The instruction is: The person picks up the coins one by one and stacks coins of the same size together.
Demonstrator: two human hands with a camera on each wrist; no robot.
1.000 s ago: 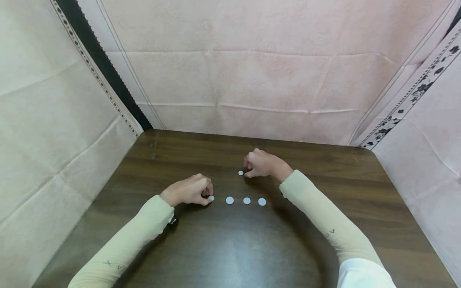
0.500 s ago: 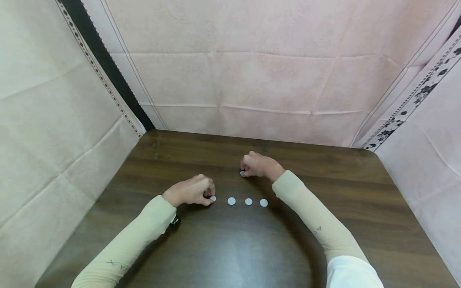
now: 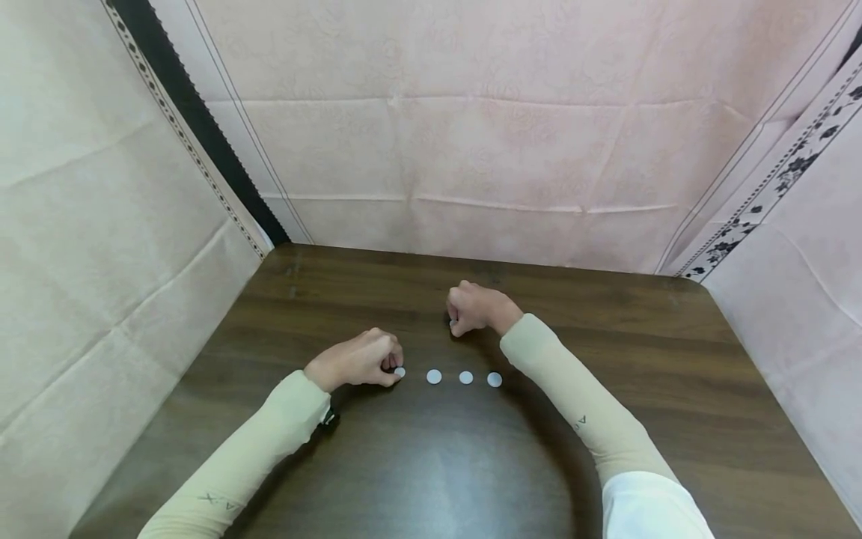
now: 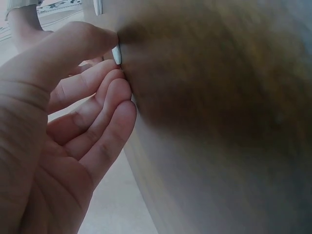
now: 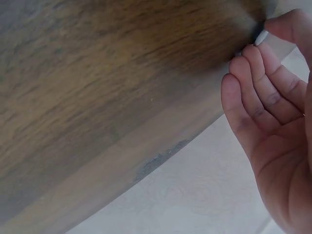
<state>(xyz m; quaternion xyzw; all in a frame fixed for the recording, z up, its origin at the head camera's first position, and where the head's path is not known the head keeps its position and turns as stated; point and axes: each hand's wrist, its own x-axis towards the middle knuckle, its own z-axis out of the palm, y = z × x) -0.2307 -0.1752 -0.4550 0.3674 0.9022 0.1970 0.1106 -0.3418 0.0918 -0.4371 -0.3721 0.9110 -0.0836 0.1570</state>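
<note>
My left hand [image 3: 357,361] pinches a small flat white disc [image 3: 400,372] between thumb and fingers at the table surface. From the left wrist view, that disc stands out as a thin white edge at the thumb tip. Farther back and to the right, my right hand [image 3: 477,307] pinches another white disc [image 5: 262,37] against the tabletop; in the head view the fingers cover most of it. Three more white discs lie flat in a row to the right of the left hand: one [image 3: 434,376], a middle one [image 3: 466,378] and a right one [image 3: 494,379].
A dark brown wood-grain table [image 3: 431,464] spreads under both hands. Pale cloth hangs behind it [image 3: 431,172] and at both sides. A worn patch [image 5: 158,160] shows near the table edge in the right wrist view.
The right hand has moved slightly left onto the back disc, which lay beside its fingers, and now pinches it. The left hand has stayed at its disc. The view has shifted a little.
</note>
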